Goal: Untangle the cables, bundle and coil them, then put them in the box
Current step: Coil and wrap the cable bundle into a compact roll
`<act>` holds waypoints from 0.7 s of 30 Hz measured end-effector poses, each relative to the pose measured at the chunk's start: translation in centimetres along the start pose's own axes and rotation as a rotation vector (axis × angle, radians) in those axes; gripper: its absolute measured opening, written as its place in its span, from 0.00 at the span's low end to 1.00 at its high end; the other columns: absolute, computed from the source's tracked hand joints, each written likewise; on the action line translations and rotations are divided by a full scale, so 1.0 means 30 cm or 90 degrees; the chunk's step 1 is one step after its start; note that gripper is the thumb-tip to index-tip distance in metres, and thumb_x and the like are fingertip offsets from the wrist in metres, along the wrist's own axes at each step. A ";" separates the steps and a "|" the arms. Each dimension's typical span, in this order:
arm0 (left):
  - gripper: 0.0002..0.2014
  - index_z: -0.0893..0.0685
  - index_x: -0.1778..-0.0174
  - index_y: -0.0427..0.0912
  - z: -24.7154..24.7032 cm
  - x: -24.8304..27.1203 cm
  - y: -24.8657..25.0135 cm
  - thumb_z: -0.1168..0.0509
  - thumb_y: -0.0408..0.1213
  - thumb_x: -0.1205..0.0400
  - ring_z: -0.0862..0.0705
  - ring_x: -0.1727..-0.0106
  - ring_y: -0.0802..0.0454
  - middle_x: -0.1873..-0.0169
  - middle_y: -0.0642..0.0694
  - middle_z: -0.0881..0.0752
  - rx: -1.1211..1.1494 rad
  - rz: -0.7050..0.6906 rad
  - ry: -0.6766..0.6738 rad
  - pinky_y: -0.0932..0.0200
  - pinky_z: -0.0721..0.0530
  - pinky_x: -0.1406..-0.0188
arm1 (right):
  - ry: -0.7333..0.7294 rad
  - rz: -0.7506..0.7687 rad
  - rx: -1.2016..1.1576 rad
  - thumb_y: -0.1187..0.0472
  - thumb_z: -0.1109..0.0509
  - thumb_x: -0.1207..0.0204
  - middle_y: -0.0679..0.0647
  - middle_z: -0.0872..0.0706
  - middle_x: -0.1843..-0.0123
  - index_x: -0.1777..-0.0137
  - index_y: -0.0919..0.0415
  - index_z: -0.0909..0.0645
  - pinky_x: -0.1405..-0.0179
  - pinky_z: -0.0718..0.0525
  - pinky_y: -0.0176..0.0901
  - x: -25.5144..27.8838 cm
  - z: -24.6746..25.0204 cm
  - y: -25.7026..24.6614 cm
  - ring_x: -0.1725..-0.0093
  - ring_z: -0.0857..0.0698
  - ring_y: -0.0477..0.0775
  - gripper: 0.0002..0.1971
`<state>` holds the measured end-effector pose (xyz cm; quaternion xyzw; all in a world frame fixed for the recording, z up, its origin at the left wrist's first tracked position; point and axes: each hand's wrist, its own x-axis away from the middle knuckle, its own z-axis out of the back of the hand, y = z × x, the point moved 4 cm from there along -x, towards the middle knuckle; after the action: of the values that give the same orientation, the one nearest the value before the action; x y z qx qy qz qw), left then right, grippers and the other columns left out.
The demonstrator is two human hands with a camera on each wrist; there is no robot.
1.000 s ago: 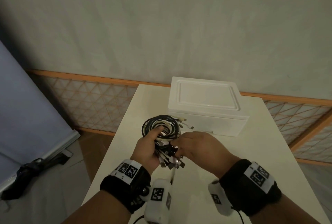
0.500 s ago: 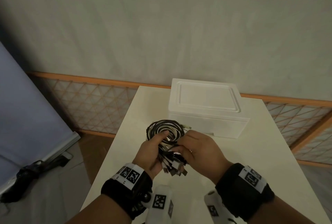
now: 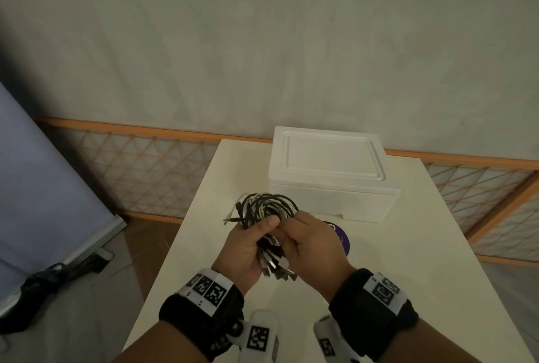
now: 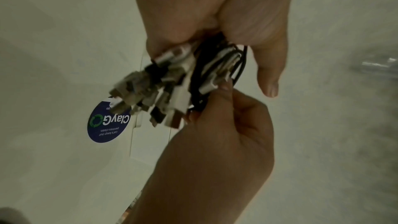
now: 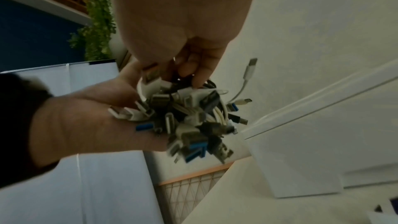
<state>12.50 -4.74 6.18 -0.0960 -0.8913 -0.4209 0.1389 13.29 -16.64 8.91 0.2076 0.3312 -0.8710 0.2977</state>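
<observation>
Black and white cables (image 3: 267, 208), wound into a loose round coil, held in the air over the middle of the cream table (image 3: 408, 275), on the near side of the white foam box (image 3: 329, 185) and not touching it. Grips the neck of the coil with the left hand (image 3: 248, 246): thumb pressed across the top of the strands, fingers curled round beneath. Meets it from the right with the right hand (image 3: 315, 246), knuckles up, fingers bent in against the same neck. Hangs the plug ends (image 3: 275, 268) down toward the near edge, between the two palms.

From the left wrist: left hand (image 4: 215, 14) closed over the strands, thumb straight and pointing down; right hand (image 4: 215, 151) below, thumb and forefinger pinching thin black strands just beside the cluster of silver, white and black plug ends (image 4: 168, 88). Blurs part of the cluster.

From the right wrist: right hand (image 5: 183, 14) above with fingertips pressed into the cables, left hand (image 5: 90, 120) cupping the plug ends (image 5: 189, 125) from the left. Shows several blue-tongued plugs, and one white plug on a short lead (image 5: 249, 69) sticking out to the right, clear of the rest.

Box standing at the far middle of the table, lid on. Round dark purple sticker (image 3: 342, 236) flat on the table, between box and right hand, partly hidden by that hand; white lettering legible on the same sticker (image 4: 107, 125). Black bands with square-patterned tags (image 3: 210, 289) on both wrists. Orange-framed lattice panel (image 3: 140, 170) along the foot of the far wall.
</observation>
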 end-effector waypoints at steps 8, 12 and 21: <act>0.06 0.13 0.60 0.38 0.053 -0.027 0.029 0.31 0.23 0.25 0.11 0.58 0.47 0.66 0.44 0.10 -0.341 -0.074 0.098 0.57 0.15 0.60 | -0.071 0.143 0.070 0.65 0.39 0.37 0.50 0.18 0.36 0.31 0.54 0.27 0.41 0.21 0.46 -0.058 0.076 -0.095 0.39 0.20 0.53 0.30; 0.16 0.17 0.61 0.52 -0.022 0.003 0.051 0.29 0.23 0.29 0.16 0.62 0.71 0.66 0.56 0.13 -0.623 -0.162 -0.059 0.76 0.22 0.62 | -0.368 0.135 0.151 0.58 0.29 0.33 0.49 0.32 0.21 0.18 0.52 0.44 0.20 0.48 0.55 -0.125 0.040 -0.035 0.19 0.41 0.51 0.43; 0.20 0.13 0.47 0.46 -0.004 -0.008 0.103 0.28 0.26 0.34 0.10 0.49 0.46 0.54 0.43 0.08 -0.453 -0.187 -0.078 0.55 0.12 0.52 | -0.222 -0.306 -0.479 0.67 0.20 0.38 0.49 0.13 0.44 0.35 0.51 0.24 0.44 0.15 0.41 -0.055 -0.012 0.087 0.45 0.13 0.46 0.31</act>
<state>13.65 -2.91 8.41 -0.0341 -0.7004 -0.7127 -0.0182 16.29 -17.34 8.40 -0.1462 0.6074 -0.7566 0.1931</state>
